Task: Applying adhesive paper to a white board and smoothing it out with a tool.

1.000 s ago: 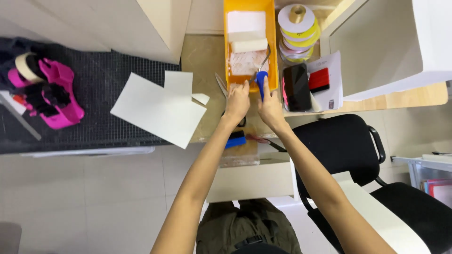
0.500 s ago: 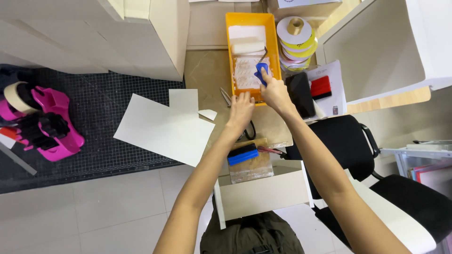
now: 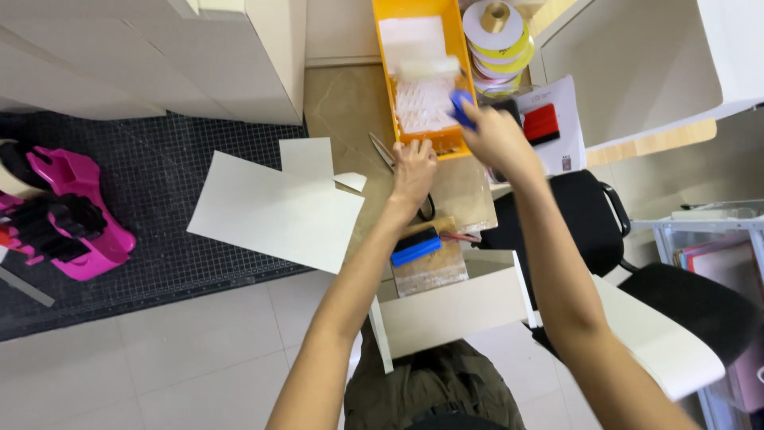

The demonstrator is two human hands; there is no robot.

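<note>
Pale floor tiles (image 3: 159, 350) fill the lower left of the frame, with a black gridded mat (image 3: 175, 191) above them. An orange tray (image 3: 460, 48) is seen at top centre. The right hand (image 3: 497, 139) is closed in a grip on a blue handle (image 3: 461, 107) at the tray's right wall. The left hand (image 3: 412, 171) is pressed against the tray's lower rim, fingers bent, holding nothing. Cream card sheets (image 3: 274, 211) lie left of it.
</note>
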